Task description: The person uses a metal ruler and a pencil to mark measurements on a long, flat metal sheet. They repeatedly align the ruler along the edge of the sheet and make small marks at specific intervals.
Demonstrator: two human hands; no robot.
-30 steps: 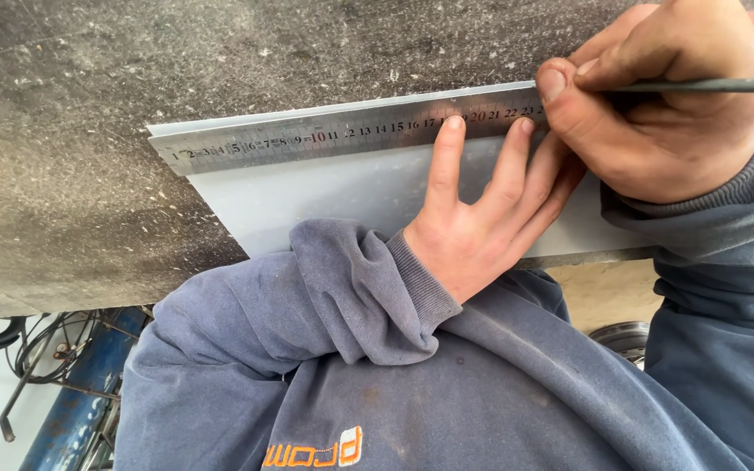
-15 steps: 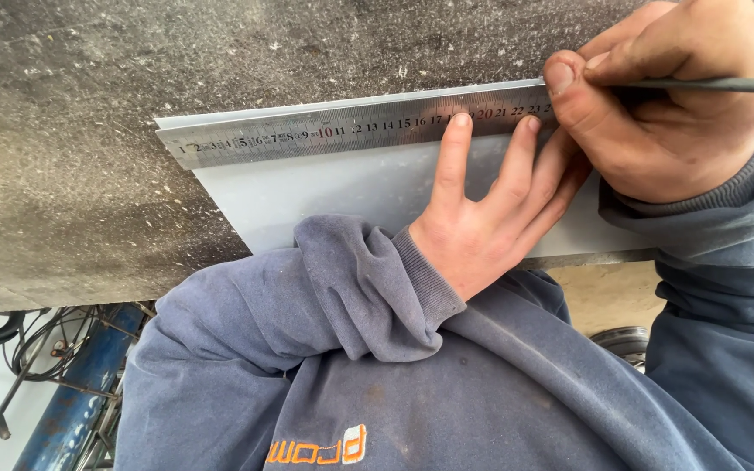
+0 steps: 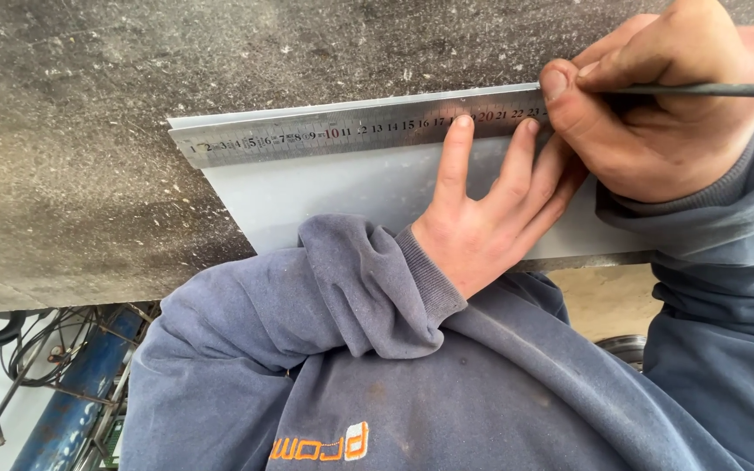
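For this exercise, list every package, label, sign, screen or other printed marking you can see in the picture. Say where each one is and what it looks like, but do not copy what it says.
No packages, signs or screens are in view.
Steel ruler: lies along the far edge of the pale sheet, a long silver strip with black graduation marks, one in red.
Sweatshirt print: low on the blue-grey chest, orange and white lettering seen upside down.

Silver steel ruler [image 3: 351, 133], pale grey sheet [image 3: 333, 187], speckled dark-grey table [image 3: 89, 174], blue-grey sleeve [image 3: 342, 288]
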